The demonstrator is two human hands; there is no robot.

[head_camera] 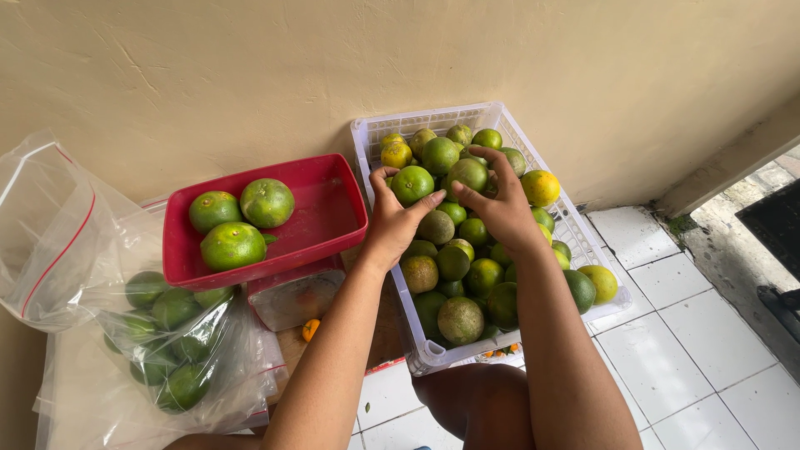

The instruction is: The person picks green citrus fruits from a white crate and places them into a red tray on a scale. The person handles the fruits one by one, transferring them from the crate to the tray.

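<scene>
Two clear plastic bags at the left: one far left (46,225), open, with a red seal stripe; a near one (179,358) holding green fruit. No labels, signs or screens.

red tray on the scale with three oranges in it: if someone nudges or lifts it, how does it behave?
The red tray looks like rigid plastic, so probably stiff when lifted. It overhangs the smaller scale beneath, so a push at one end may tip it. The three green oranges sit loose at one end and would likely roll.
</scene>
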